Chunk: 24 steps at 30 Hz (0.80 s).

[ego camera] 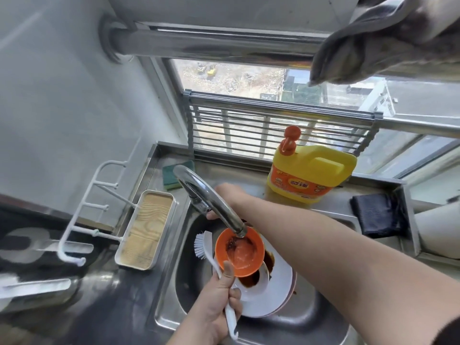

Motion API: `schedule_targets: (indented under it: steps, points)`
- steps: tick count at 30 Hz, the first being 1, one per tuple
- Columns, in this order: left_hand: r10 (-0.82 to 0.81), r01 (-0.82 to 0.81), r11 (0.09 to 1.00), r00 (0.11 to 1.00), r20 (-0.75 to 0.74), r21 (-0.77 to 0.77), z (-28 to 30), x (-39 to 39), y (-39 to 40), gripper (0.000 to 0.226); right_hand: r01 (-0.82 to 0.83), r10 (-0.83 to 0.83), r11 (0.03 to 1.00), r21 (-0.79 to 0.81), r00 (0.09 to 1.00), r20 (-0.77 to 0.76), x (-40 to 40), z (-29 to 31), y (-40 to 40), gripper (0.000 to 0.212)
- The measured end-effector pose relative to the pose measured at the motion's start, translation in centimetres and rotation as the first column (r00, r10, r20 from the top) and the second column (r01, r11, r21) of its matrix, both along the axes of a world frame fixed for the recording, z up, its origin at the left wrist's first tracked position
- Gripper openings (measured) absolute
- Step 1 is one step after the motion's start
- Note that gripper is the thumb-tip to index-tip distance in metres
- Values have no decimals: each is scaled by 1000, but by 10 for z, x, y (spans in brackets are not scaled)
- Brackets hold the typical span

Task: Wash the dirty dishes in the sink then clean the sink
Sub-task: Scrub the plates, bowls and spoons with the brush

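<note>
One orange bowl, one brush (left hand), stacked plates

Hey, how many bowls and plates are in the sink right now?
3 plainly show: an orange bowl under the faucet, a small white dish beneath it, and a large white plate below. A pinkish rim hints at another underneath.

Faucet spout and stacked plates crowding the sink.
</note>
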<state>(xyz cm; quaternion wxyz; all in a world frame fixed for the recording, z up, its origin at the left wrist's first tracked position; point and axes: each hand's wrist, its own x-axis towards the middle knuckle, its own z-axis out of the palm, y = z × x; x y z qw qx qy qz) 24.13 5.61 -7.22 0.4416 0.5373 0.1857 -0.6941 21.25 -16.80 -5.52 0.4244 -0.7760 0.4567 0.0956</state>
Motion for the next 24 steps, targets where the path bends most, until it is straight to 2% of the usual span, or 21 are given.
schedule_targets:
  steps: [7, 16, 21, 24]
  points:
    - [-2, 2, 1000, 999, -43, -2, 3, -5, -4, 48, 28, -27, 999, 36, 999, -32, 4, 1, -3, 23]
    - [-5, 4, 999, 1000, -19, -36, 0, -5, -7, 52, -59, 58, 998, -31, 998, -18, 6, -4, -9, 29]
    - [-21, 22, 999, 999, 26, -38, -2, -12, -5, 68, 2, -3, 999, 32, 1000, 11, 3, -15, -9, 29]
    - [-27, 28, 999, 999, 43, -20, 0, -12, -4, 82, 70, -83, 978, 198, 995, 56, -3, -16, -14, 25]
